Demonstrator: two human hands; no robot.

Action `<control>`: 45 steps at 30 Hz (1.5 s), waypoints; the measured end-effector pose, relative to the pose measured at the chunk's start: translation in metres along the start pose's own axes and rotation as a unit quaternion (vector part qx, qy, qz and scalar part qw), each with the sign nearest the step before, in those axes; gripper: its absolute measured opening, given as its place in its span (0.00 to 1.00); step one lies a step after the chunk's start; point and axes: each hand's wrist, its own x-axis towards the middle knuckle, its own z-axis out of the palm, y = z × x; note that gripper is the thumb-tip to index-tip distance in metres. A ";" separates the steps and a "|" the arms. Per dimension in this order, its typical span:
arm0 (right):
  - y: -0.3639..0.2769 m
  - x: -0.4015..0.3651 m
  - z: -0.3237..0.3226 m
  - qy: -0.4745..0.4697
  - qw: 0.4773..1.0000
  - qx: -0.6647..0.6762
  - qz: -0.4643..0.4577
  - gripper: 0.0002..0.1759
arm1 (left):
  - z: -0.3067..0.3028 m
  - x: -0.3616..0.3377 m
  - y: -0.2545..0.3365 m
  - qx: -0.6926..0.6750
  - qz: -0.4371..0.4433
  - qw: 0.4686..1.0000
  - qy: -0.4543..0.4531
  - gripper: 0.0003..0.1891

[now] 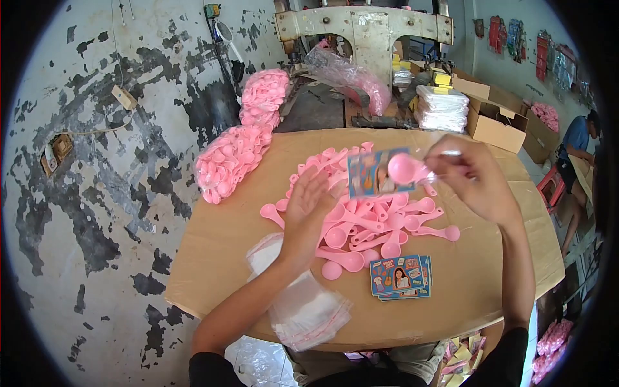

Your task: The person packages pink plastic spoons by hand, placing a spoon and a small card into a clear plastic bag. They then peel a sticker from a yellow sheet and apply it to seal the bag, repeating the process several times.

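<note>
My right hand is closed in a pinch at the handle end of a pink measuring spoon, held above the pile. A blue printed card hangs right behind the spoon's bowl; shiny clear plastic glints by my fingers. My left hand is open, fingers stretched, over the left side of the loose pink spoons, near the card's left edge. A small stack of blue cards lies in front of the pile. Clear plastic bags lie under my left forearm.
Bundled pink spoons in plastic stand at the table's back left. Behind are a heavy metal machine, a stack of white packets and a cardboard box. A person sits at far right.
</note>
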 end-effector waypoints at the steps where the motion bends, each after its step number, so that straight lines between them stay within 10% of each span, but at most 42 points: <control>1: -0.006 0.005 -0.004 -0.038 0.998 -0.041 -0.001 0.03 | -0.002 0.003 -0.001 0.033 0.028 0.999 -0.005 0.34; 7: -0.060 0.023 0.010 -0.135 0.986 -0.100 -0.022 0.05 | 0.030 -0.027 0.024 0.400 0.137 0.885 -0.195 0.39; 8: -0.044 0.024 0.030 -0.140 0.979 -0.074 -0.129 0.06 | 0.031 -0.031 0.019 0.394 0.116 0.888 -0.208 0.37; 15: 0.004 0.038 0.039 -0.177 0.976 0.074 -0.107 0.05 | 0.011 -0.023 -0.003 0.206 -0.055 0.960 -0.180 0.22; 19: 0.027 0.037 -0.035 -0.276 0.950 0.075 0.127 0.09 | 0.009 -0.013 0.010 0.072 -0.139 0.968 -0.195 0.23; 22: 0.119 0.043 -0.045 -0.015 0.898 -0.395 -0.195 0.12 | 0.011 -0.012 0.011 -0.007 -0.203 0.961 -0.187 0.22; 27: 0.044 0.042 0.021 -0.062 0.997 0.032 -0.033 0.16 | 0.010 -0.009 0.009 0.015 -0.246 0.952 -0.181 0.20; 35: 0.015 0.019 0.069 -0.104 0.990 0.082 -0.042 0.15 | 0.003 -0.013 0.002 0.104 -0.254 0.913 -0.303 0.19; 41: 0.019 0.019 0.071 -0.088 0.994 0.042 -0.039 0.10 | 0.017 -0.017 0.005 0.035 -0.152 0.976 -0.152 0.17; 45: 0.025 0.021 0.076 0.059 0.928 -0.190 -0.316 0.11 | 0.012 -0.019 0.003 0.213 -0.062 0.965 -0.140 0.17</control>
